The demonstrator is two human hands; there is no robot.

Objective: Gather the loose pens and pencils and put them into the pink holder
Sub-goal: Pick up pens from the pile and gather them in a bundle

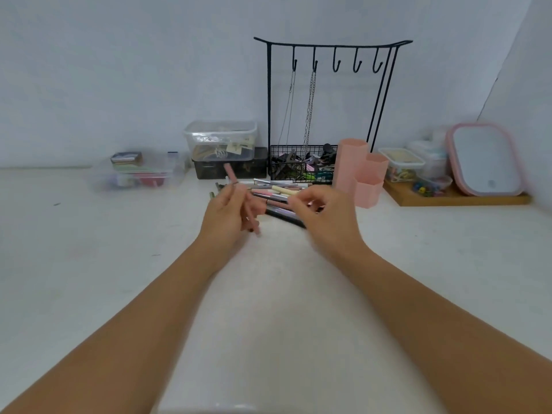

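A pile of loose pens and pencils lies on the white table in front of the black wire rack. My left hand grips a pink pen that sticks up and away from its fingers, with the lower end showing below the palm. My right hand hovers over the right side of the pile, fingers curled and blurred; whether it holds anything I cannot tell. The pink holder, made of stepped hexagonal tubes, stands upright just right of the pile.
Behind the pile stands a black wire rack with hooks, chains and a basket of clips. Clear boxes sit at the back left. A wooden tray with small containers and a pink-rimmed mirror is at the right.
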